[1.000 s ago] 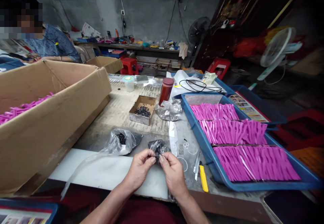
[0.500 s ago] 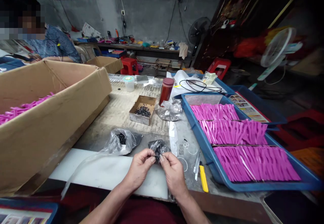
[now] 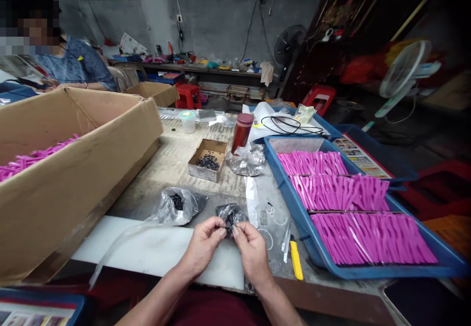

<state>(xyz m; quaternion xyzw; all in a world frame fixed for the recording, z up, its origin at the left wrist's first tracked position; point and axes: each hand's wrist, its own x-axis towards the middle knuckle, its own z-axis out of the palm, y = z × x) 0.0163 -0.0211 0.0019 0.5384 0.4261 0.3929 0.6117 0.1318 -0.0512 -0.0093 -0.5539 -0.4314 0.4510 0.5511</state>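
Note:
Both hands pinch a small clear plastic bag [image 3: 231, 213] with dark contents, at the near part of the table. My left hand [image 3: 204, 242] has thumb and forefinger closed on the bag's near left side. The right hand [image 3: 252, 247] pinches it on the near right side, the fingertips close to the left ones. What lies exactly between the fingertips is too small to make out. Left of the hands, an opened plastic bag [image 3: 187, 210] holds small black parts. A white board [image 3: 147, 255] lies under the left hand.
A cardboard box [image 3: 88, 169] with pink pieces stands left. Ahead are a small carton [image 3: 204, 174] of black screw-like parts and a red-brown jar [image 3: 241, 132]. On the right are a yellow-handled tool [image 3: 295, 259] and a blue tray [image 3: 290, 188] of pink pieces. A person [image 3: 79, 63] sits far left.
My hands stay almost still on the bag. The person at the far left has shifted slightly left.

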